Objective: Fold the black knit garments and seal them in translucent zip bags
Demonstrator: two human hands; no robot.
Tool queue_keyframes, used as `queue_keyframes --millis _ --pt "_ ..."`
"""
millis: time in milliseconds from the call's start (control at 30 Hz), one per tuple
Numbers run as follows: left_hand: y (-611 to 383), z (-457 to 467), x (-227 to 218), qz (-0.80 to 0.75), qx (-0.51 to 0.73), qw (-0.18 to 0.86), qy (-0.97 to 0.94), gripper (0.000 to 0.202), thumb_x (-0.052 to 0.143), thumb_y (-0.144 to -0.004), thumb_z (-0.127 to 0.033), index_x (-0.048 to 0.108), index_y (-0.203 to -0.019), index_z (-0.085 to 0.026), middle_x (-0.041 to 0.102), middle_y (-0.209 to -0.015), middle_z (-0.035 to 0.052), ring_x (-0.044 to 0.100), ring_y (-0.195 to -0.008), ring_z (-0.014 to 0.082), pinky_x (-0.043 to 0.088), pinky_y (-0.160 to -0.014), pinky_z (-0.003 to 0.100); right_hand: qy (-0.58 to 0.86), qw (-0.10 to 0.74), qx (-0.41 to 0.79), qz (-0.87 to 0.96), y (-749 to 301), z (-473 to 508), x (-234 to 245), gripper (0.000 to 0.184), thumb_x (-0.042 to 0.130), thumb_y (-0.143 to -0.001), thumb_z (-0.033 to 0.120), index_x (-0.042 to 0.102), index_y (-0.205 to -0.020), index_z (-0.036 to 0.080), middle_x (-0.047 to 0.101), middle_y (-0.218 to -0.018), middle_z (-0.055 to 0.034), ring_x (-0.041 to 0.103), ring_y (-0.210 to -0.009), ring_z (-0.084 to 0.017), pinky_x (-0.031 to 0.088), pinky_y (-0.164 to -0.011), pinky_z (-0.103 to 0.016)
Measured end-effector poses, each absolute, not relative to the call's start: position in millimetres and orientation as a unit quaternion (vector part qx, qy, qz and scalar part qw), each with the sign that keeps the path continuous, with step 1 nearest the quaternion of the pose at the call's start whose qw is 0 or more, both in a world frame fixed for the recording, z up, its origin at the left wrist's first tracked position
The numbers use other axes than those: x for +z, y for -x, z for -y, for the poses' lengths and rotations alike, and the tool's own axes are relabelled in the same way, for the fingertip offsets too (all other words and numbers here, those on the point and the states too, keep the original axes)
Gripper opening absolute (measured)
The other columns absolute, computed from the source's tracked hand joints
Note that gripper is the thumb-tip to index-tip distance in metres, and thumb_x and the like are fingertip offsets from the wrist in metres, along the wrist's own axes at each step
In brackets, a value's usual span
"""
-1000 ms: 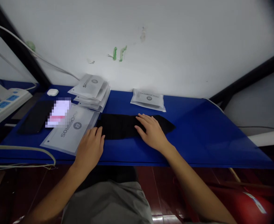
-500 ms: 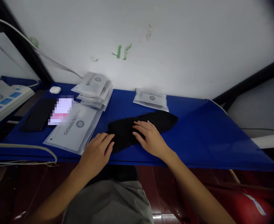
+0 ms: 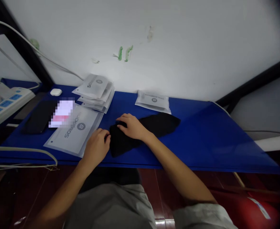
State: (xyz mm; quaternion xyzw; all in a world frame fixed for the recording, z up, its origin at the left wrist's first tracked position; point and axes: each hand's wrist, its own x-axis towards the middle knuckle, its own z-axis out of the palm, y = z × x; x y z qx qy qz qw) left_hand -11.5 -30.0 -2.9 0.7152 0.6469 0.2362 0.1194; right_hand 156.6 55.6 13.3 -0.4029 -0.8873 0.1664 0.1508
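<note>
A long black piece of cloth (image 3: 154,125) lies slanted on the blue table (image 3: 202,140). My right hand (image 3: 131,126) rests on its left end, fingers curled and pinching the cloth's upper left corner. My left hand (image 3: 97,147) is at the cloth's left edge, fingers bent and gripping that edge, beside a large grey plastic bag (image 3: 74,132) lying flat.
A stack of grey plastic bags (image 3: 94,92) lies at the back, another bag (image 3: 153,101) to its right by the wall. A black phone (image 3: 38,121) and white earbud case (image 3: 55,92) sit at left, near a power strip (image 3: 3,101).
The cloth turned from lying straight to slanted. My right hand slid left from the cloth's middle to its left end and closed on it; my left hand curled at the edge.
</note>
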Motion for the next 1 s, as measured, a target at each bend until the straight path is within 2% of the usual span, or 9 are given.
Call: queue_keyframes --millis 100,200,333,467,533,667,800,900,1000 --pt "13 29 -4 -0.645 0.245 0.131 -0.712 0.016 0.048 -0.087 -0.014 0.063 -0.084 -0.014 0.062 -0.082 0.0066 0.059 -0.082 0.0228 0.047 -0.077 0.037 0.371 0.124 0.19 0.9 -151 -64 16 0.014 0.058 -0.085 0.016 0.07 -0.093 0.016 0.068 -0.095 -0.0074 0.059 -0.092 -0.02 0.044 -0.087 -0.036" --pt "13 29 -5 -0.648 0.25 0.134 -0.707 0.015 0.049 -0.086 -0.013 0.063 -0.083 -0.014 0.062 -0.082 0.0069 0.058 -0.082 0.0229 0.046 -0.077 0.036 0.335 0.094 0.225 0.91 -154 -64 24 0.015 0.056 -0.082 0.009 0.069 -0.085 0.016 0.068 -0.09 -0.0053 0.058 -0.087 -0.018 0.043 -0.083 -0.033" --pt "14 28 -7 -0.65 0.256 0.144 -0.701 0.015 0.048 -0.086 -0.014 0.063 -0.084 -0.014 0.063 -0.083 0.0074 0.059 -0.081 0.0224 0.046 -0.077 0.036 0.267 0.076 0.348 0.896 -167 -61 42 0.014 0.055 -0.082 0.008 0.067 -0.083 0.016 0.067 -0.084 -0.0016 0.06 -0.08 -0.014 0.044 -0.077 -0.028" --pt "16 26 -7 -0.647 0.263 0.159 -0.698 0.015 0.049 -0.086 -0.016 0.063 -0.085 -0.014 0.064 -0.082 0.0072 0.06 -0.078 0.0217 0.047 -0.075 0.035 0.208 0.073 0.44 0.871 -169 -56 50 0.01 0.057 -0.085 0.015 0.067 -0.087 0.016 0.068 -0.084 0.0001 0.062 -0.08 -0.013 0.046 -0.078 -0.026" --pt "19 25 -8 -0.648 0.266 0.161 -0.695 0.015 0.048 -0.086 -0.016 0.063 -0.085 -0.015 0.064 -0.082 0.007 0.061 -0.077 0.0214 0.047 -0.073 0.035 0.241 0.094 0.386 0.886 -163 -51 45 0.009 0.06 -0.084 0.016 0.068 -0.089 0.017 0.07 -0.089 -0.0016 0.063 -0.085 -0.015 0.046 -0.082 -0.028" --pt "22 25 -9 -0.649 0.276 0.136 -0.695 0.018 0.046 -0.087 -0.015 0.064 -0.09 -0.014 0.067 -0.086 0.0084 0.062 -0.08 0.0228 0.049 -0.077 0.036 0.337 0.153 0.174 0.913 -157 -37 31 0.014 0.058 -0.088 0.02 0.068 -0.096 0.015 0.069 -0.099 -0.0088 0.062 -0.095 -0.021 0.044 -0.089 -0.037" --pt "14 36 3 -0.652 0.316 0.035 -0.688 0.026 0.043 -0.091 -0.018 0.062 -0.106 -0.011 0.066 -0.099 0.0128 0.062 -0.094 0.0262 0.049 -0.083 0.04 0.359 0.21 0.129 0.9 -181 -27 31 0.026 0.047 -0.095 0.03 0.067 -0.105 0.015 0.068 -0.113 -0.0104 0.06 -0.11 -0.022 0.04 -0.101 -0.041" --pt "3 47 14 -0.586 0.331 -0.028 -0.739 0.026 0.043 -0.093 -0.019 0.063 -0.107 -0.013 0.066 -0.106 0.0114 0.06 -0.101 0.0247 0.05 -0.086 0.038 0.446 0.199 0.08 0.869 -212 -27 28 0.032 0.044 -0.096 0.034 0.066 -0.111 0.017 0.063 -0.126 -0.0121 0.056 -0.119 -0.025 0.036 -0.107 -0.046" --pt "-3 56 16 -0.498 0.273 -0.034 -0.823 0.023 0.045 -0.093 -0.018 0.065 -0.104 -0.015 0.067 -0.109 0.0088 0.06 -0.102 0.024 0.05 -0.085 0.039 0.537 0.15 0.027 0.829 -241 -32 13 0.042 0.041 -0.096 0.039 0.061 -0.123 0.014 0.055 -0.136 -0.0151 0.047 -0.129 -0.031 0.031 -0.11 -0.054"
